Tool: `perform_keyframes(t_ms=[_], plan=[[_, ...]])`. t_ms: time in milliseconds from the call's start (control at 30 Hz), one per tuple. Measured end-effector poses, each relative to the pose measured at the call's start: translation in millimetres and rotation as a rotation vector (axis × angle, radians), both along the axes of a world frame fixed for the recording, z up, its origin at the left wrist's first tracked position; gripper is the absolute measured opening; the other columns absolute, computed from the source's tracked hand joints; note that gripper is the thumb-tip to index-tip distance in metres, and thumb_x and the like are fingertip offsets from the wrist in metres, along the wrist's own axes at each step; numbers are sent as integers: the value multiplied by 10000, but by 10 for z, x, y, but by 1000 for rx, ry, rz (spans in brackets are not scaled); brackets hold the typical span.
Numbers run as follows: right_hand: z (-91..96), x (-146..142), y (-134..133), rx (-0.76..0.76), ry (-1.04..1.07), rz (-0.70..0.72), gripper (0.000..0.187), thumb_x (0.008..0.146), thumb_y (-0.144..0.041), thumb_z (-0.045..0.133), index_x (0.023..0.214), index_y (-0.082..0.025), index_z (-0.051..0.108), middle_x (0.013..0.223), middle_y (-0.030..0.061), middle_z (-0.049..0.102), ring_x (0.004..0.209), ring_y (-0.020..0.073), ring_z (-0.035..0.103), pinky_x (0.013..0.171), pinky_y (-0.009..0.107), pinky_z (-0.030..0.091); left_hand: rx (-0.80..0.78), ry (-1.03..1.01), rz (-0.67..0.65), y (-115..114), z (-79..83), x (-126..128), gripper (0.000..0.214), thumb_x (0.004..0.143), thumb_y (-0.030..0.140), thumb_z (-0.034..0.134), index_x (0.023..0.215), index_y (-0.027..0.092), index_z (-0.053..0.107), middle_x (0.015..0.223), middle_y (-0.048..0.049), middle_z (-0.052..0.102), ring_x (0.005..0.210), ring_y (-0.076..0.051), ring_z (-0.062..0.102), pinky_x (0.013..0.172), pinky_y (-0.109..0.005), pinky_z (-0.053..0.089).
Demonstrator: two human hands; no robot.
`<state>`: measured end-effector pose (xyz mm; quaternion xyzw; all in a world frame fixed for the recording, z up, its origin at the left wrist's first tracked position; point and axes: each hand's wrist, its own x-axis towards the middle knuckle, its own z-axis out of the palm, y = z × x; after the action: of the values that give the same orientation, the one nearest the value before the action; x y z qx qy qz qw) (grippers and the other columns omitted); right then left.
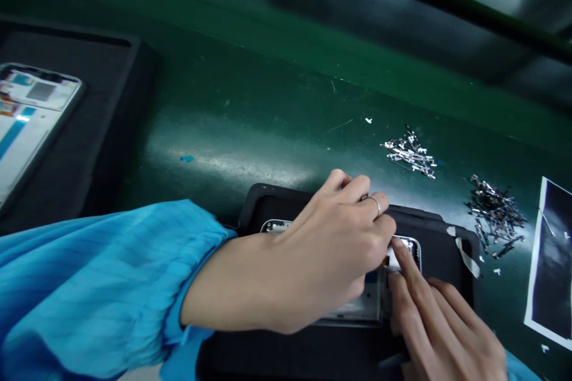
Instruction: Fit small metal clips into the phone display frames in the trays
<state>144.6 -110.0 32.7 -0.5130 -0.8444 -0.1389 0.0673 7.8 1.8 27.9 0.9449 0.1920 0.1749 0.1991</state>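
Observation:
A phone frame [409,247] with a silver rim lies in a black holder [447,238] near the front edge of the green table. My left hand [330,256], in a blue sleeve with a ring on one finger, lies across the frame with its fingers curled down onto its far edge, hiding most of it. My right hand [440,321] comes in from the lower right, its index finger stretched out and pressing on the frame's right end, the other fingers bent. What the fingertips hold, if anything, is hidden.
Two heaps of small silver metal parts [410,153] [494,214] lie on the green table [250,125] to the right. A black tray [102,125] with another phone frame [27,113] stands at the left. A dark sheet [552,262] lies at the right edge.

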Motion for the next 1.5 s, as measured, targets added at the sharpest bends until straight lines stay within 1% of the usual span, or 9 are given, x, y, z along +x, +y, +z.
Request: perform_keyframes(t_ms=[267,433,567,833,1033,1133,1200,1367,1500], plan=[[-26,6,-6,2,20,-11,308,768,61,250,808,-63,530,970,209,591,620,173,622,521,264,458,-119,2,13,13,14,-107,168,738,35,415,658,118,537,690,-43,477,647,-149,360,633,-305,296],[18,40,-14,-56,21,-10,347,729,93,235,840,-60,526,983,208,588,647,173,626,549,267,468,-108,-5,41,-6,7,-113,179,749,51,410,660,123,548,674,-45,485,645,-153,366,630,-309,304],[67,101,-16,-102,12,33,273,780,33,280,859,-61,524,955,204,600,621,155,622,572,262,485,-90,11,57,-6,4,-104,164,732,43,423,630,124,522,686,-43,488,646,-150,359,630,-309,307],[-30,68,0,34,64,-19,91,783,-48,434,798,-92,512,868,168,640,542,143,598,537,254,454,53,61,-123,46,47,-108,61,681,89,486,652,137,460,704,-46,436,667,-162,347,636,-300,317],[-4,35,26,11,130,16,139,771,-46,436,764,-106,561,968,156,614,560,127,590,541,245,447,21,56,-182,80,28,-107,111,647,60,538,674,128,455,699,-28,421,686,-154,342,663,-286,328],[26,7,68,-71,68,41,302,796,-6,314,757,-113,594,948,115,630,536,110,578,527,240,441,-13,12,-150,94,1,-92,118,658,25,522,646,127,464,714,-36,458,677,-146,344,636,-280,317],[16,-5,84,-45,49,29,371,796,17,252,747,-113,596,920,100,641,515,102,569,518,237,436,-18,-17,-124,112,16,-88,118,674,19,510,628,124,482,695,-34,476,682,-149,350,624,-287,302],[-55,3,69,22,54,51,251,797,-26,338,765,-103,575,976,132,613,510,104,566,533,246,437,-124,174,-79,214,159,-105,152,705,55,530,580,141,525,680,-18,504,697,-158,364,616,-299,273],[-73,-1,52,34,-9,49,263,787,-19,326,793,-124,567,1001,115,606,507,102,571,534,241,426,-139,344,-93,284,225,-81,189,686,67,544,517,144,508,666,-23,497,651,-156,359,583,-295,263]])
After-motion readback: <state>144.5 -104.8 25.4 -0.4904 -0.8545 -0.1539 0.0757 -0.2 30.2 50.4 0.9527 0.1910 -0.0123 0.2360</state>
